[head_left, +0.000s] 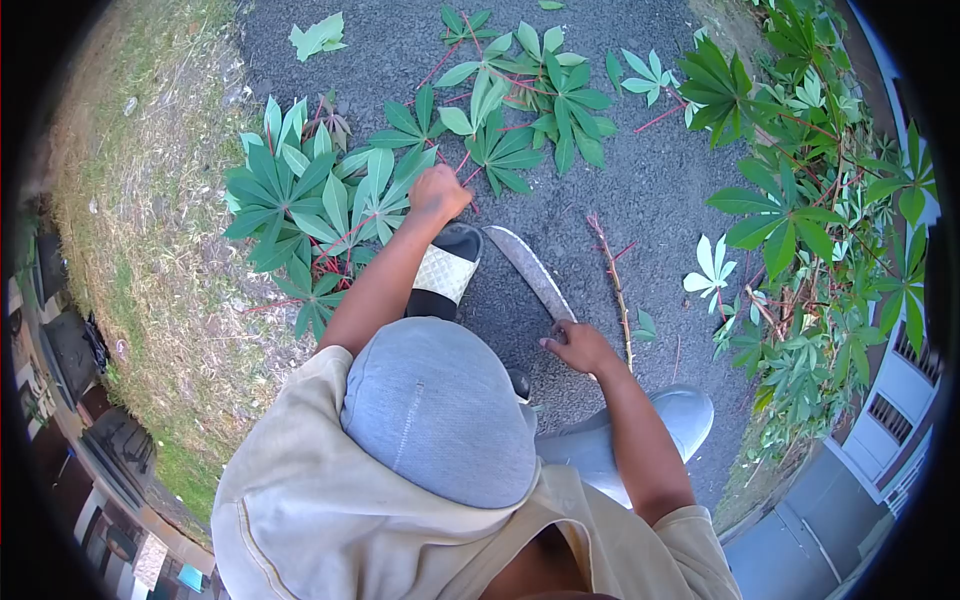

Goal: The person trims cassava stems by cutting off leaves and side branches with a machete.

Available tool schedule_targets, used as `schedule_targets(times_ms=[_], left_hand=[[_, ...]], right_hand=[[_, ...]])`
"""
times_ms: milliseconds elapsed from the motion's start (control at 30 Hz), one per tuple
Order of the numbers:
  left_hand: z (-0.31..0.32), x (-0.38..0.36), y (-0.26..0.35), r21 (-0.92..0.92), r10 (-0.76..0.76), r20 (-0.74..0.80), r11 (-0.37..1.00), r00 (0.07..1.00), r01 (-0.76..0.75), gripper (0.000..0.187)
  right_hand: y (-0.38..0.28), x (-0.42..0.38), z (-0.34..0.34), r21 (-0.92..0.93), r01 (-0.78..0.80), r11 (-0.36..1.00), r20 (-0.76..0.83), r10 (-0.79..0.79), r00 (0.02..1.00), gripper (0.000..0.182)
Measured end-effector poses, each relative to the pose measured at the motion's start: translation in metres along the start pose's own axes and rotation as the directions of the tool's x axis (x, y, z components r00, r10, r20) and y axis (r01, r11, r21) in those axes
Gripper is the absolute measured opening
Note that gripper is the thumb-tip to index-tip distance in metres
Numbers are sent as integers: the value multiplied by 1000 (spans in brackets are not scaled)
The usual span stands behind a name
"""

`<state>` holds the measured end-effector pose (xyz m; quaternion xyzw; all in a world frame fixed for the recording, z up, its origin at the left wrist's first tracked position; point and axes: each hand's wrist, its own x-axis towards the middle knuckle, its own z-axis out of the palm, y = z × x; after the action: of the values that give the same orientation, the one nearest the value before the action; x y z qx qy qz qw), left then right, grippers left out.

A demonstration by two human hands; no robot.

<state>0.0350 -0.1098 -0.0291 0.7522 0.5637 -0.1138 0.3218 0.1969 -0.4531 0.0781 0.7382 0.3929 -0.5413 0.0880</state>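
Note:
My left hand (438, 193) is closed around a red cassava leaf stalk (466, 162), just beyond my sandal (444, 268). Cassava leaves (497, 152) spread over the pavement ahead of it, and a thick bunch of cassava leaves (290, 195) lies to its left. In my right hand (580, 348) is a machete (530, 268), its curved, worn blade pointing forward and left, close to the ground. The fingers hide its handle. A bare brown cassava stem (612, 285) lies just right of the blade.
Dark asphalt (500, 320) is underfoot, with dry grass (150, 260) along the left. Leafy cassava branches (790, 220) are heaped on the right, near a pale wall (880, 430). My bent knee (685, 415) is beside my right forearm. A single pale leaf (318, 36) lies far ahead.

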Motion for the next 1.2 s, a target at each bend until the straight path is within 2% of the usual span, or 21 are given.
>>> schedule_targets(times_ms=[300,367,467,533,600,667,733,800,867,933,967,1033,1067,1100,1133,1200], left_hand=[[-19,-9,0,47,-2,-29,999,1000,4,49],[-16,-5,-8,53,-25,-47,998,999,28,49],[-24,-8,-5,51,-19,-14,998,1000,20,47],[-25,-10,0,116,-3,13,993,1000,2,47],[-29,-14,-2,98,3,16,995,1000,-5,46],[-38,-14,-7,83,10,21,997,1000,-12,47],[-54,-14,-22,-217,11,203,976,979,34,52],[-77,-21,-47,-220,86,51,973,995,-73,57],[-136,-54,-66,-400,60,-170,908,984,-125,53],[-183,-75,-101,-392,36,-428,893,903,-221,48],[-216,-92,-108,-472,-32,-501,848,865,-242,48],[-255,-117,-129,-485,-71,-604,823,793,-295,50],[-260,-132,-130,-480,-72,-610,826,789,-295,50],[-264,-147,-132,-343,-134,-560,936,818,-82,50],[-267,-158,-132,-176,-206,-519,975,829,132,50],[-220,-149,-185,78,-221,-421,957,880,278,51]], right_hand=[[8,3,6,45,-23,999,7,23,1000,66],[16,6,14,20,48,999,-102,-46,994,64],[13,4,12,10,39,999,-76,-38,996,62],[11,2,14,10,39,999,-85,-38,996,61],[7,2,9,4,41,999,-100,-41,994,60],[1,-1,4,18,17,1000,-50,-16,999,64],[2,0,2,41,1,999,-36,1,999,63],[0,1,0,65,-11,998,-22,13,1000,63],[-7,0,-5,68,-10,998,-19,11,1000,61],[-11,1,-8,68,7,998,-21,-6,1000,60],[-13,3,-7,68,20,998,-21,-18,1000,60],[-14,5,-5,64,40,997,-27,-38,999,59],[-15,7,-5,57,53,997,-35,-51,998,58],[-17,7,-7,58,62,996,-38,-60,997,58],[-19,6,-10,68,54,996,-19,-53,998,58],[-19,6,-10,84,42,996,-9,-42,999,58]])
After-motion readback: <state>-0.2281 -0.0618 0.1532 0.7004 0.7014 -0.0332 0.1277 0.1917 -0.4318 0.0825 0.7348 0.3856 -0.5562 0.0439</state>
